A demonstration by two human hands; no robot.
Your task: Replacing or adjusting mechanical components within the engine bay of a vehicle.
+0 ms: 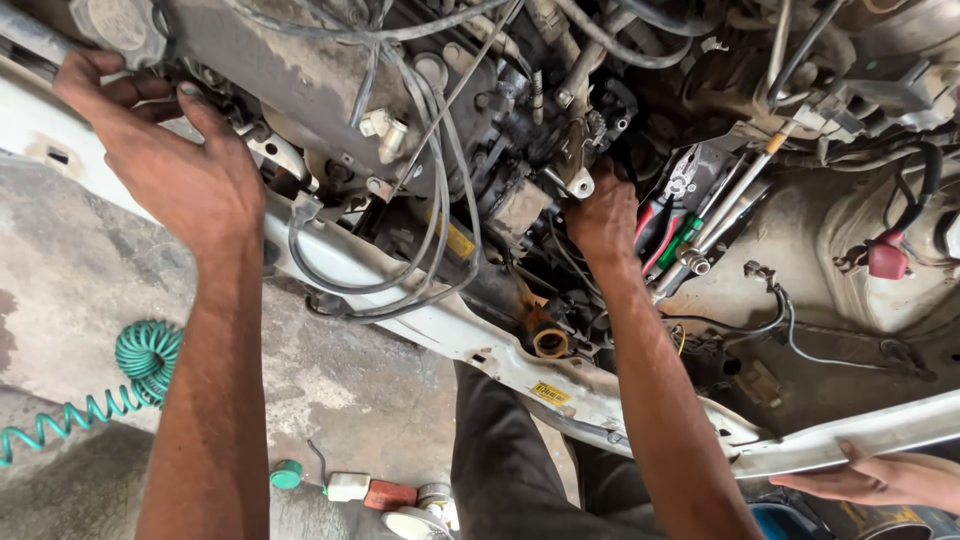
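I look down into a car's engine bay. My left hand rests spread on the grimy engine block at the upper left, fingers apart, holding nothing. My right hand reaches into the middle of the bay, its fingers curled around a dirty metal part beside a bracket; what the fingers grip is partly hidden. Black hoses and cables loop between my two hands.
Pliers with red handles and several long tools lie right of my right hand. A white body crossmember runs diagonally below. A green coiled air hose lies on the concrete floor. Another person's hand rests at the lower right.
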